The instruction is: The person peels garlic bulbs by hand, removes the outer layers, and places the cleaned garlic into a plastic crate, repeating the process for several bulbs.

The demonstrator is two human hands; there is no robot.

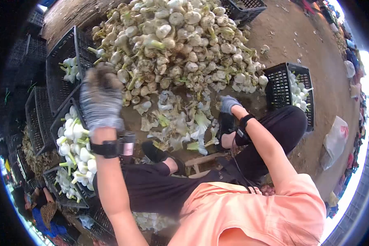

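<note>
A big heap of unpeeled garlic bulbs (192, 37) lies on the ground ahead. My left hand (101, 96), in a striped grey glove with a dirty palm side, is raised at the heap's left edge, beside a black crate; motion blurs its fingers. My right hand (229, 104), gloved too, is low near my shoe, right of the loose peelings (176, 119); its fingers look curled, and what they hold, if anything, is hidden. Peeled white garlic (76, 135) fills the crate at my left. Another crate (278, 84) with some white bulbs stands at the right.
A black crate (61, 67) with a few white bulbs is at upper left, with more crates stacked behind. Another crate (246, 12) is beyond the heap. A plastic bag (335, 141) lies at right. Another person (49, 217) is at lower left.
</note>
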